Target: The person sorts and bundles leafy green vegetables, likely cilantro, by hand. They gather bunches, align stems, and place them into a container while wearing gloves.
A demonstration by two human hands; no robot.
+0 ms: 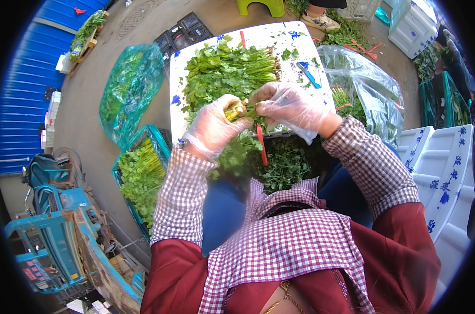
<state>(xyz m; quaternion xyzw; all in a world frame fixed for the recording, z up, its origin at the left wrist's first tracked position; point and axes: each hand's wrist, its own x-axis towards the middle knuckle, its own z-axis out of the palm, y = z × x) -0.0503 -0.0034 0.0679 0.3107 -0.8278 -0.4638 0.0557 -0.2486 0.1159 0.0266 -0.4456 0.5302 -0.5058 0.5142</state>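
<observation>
Both hands wear thin clear plastic gloves and meet at the near edge of a white foam board (304,94). My left hand (218,123) grips leafy green stems by their pale root ends, and the leaves hang below it. My right hand (286,104) pinches a green stem beside that bundle. A large pile of leafy greens, perhaps coriander (229,70), lies on the board just beyond the hands, roots to the right. A knife with a blue handle (313,79) rests to the right of the pile. A red tie (262,145) hangs over the near edge.
Teal bags of greens (131,90) and a lined crate of greens (141,176) stand left. Under the near edge lie more greens (286,163). Right are a clear bag of bundles (363,86) and white foam boxes (437,176). Another person's shoe (320,20) shows beyond; a blue vehicle (61,235) stands lower left.
</observation>
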